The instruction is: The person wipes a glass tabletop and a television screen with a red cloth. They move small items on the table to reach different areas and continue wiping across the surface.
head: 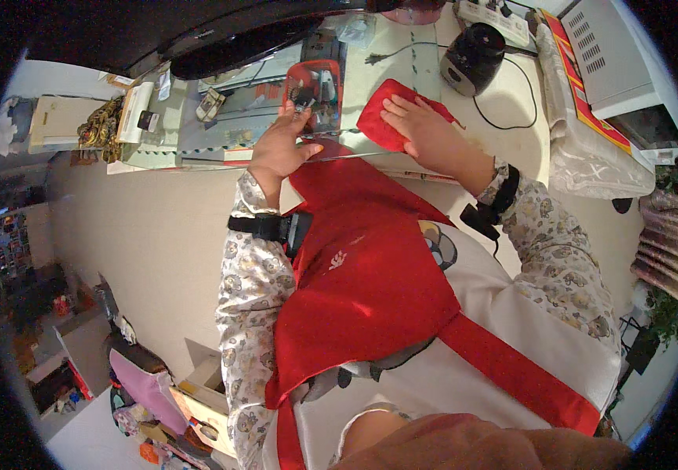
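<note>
A folded red cloth [381, 120] lies on the glass-topped table [368, 64], and my right hand [430, 126] rests flat on it, fingers spread over its upper part. My left hand [283, 144] is at the near side of a red plastic basket [339, 88] that holds small items. Its fingertips reach the basket's near left part; whether they grip the rim cannot be told. The thumb points right, apart from the fingers. A red apron [368, 258] hangs over my front, its upper end close to the table's edge.
A black rounded appliance [474, 59] with a cable stands right of the cloth. Further right are a power strip [498, 20] and a white microwave oven [621, 64] on a cloth-covered surface. A loose plug [377, 57] lies behind the cloth. A dark screen [227, 29] overhangs the back left.
</note>
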A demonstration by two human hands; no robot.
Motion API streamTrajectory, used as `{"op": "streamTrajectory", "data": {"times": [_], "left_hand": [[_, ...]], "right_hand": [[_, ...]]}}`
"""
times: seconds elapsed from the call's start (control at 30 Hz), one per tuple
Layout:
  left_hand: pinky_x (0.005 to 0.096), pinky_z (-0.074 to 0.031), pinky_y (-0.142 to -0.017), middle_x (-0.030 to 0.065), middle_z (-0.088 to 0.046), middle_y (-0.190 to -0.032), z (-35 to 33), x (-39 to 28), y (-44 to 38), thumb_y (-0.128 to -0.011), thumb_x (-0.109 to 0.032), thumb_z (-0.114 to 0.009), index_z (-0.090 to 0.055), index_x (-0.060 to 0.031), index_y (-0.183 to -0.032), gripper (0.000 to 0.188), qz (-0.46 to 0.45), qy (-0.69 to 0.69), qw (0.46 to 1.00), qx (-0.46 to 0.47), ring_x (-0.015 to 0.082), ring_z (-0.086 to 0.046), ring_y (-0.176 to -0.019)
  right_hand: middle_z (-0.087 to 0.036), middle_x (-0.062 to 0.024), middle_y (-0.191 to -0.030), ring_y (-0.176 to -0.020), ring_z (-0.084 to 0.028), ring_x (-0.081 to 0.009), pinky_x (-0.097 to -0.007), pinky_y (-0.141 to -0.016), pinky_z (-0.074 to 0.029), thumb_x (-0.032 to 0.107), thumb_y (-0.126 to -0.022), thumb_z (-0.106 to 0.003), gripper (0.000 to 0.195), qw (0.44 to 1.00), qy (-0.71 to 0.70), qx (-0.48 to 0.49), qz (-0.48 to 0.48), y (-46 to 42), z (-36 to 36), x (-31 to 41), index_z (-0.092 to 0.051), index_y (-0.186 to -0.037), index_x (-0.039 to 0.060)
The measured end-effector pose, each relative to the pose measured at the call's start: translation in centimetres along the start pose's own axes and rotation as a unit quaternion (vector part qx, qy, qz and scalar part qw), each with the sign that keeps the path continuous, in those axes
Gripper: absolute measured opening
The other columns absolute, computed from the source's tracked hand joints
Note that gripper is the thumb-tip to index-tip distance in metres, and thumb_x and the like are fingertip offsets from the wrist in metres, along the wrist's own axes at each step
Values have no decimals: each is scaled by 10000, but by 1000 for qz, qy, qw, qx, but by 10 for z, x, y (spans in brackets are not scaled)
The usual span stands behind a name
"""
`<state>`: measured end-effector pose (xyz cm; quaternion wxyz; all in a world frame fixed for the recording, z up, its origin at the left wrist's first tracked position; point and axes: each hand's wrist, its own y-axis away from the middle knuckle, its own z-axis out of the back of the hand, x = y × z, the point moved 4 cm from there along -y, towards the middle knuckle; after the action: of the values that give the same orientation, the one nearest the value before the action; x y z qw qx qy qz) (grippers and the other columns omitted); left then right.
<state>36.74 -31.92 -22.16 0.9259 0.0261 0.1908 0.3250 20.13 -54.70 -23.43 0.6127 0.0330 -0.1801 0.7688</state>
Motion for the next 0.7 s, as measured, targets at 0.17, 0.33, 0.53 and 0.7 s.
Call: {"op": "streamTrajectory", "data": {"times": [0.17, 0.33, 0.53, 0.7], "left_hand": [[401, -301, -1174, 243, -296, -1573, 0, 4, 1, -828, -380, -755, -427, -135, -1497, 784, 7, -9, 1000, 1, 342, -288, -1473], [421, -291, -1175, 254, -212, -1600, -8, 8, -8, -858, -353, -743, -383, -117, -1519, 789, 3, -33, 999, 7, 380, -217, -1493], [416, -247, -1199, 300, -196, -1587, -12, 16, -1, -843, -377, -747, -374, -100, -1522, 823, 15, -14, 1000, 10, 376, -228, -1492], [453, -224, -1208, 243, -236, -1602, -22, 20, -5, -824, -446, -739, -396, -145, -1517, 830, 1, -15, 1000, -16, 361, -233, -1496]], "right_hand": [[-417, -194, -1516, -1430, -360, -360, -561, -1133, -330, 172, -853, -602, 595, 997, 36, -55, -38, -68, -17, -42, -468, -1408, 4], [-352, -211, -1559, -1463, -299, -369, -569, -1177, -246, 272, -919, -529, 622, 984, 69, -51, -154, -139, -40, -64, -403, -1468, 9], [-368, -200, -1549, -1462, -312, -337, -510, -1177, -273, 139, -901, -560, 594, 998, 47, 25, 25, -105, -36, 4, -411, -1454, -16], [-388, -202, -1535, -1450, -337, -337, -495, -1181, -271, 24, -839, -574, 601, 993, -32, 51, 101, -46, -17, 36, -448, -1424, -23]]}}
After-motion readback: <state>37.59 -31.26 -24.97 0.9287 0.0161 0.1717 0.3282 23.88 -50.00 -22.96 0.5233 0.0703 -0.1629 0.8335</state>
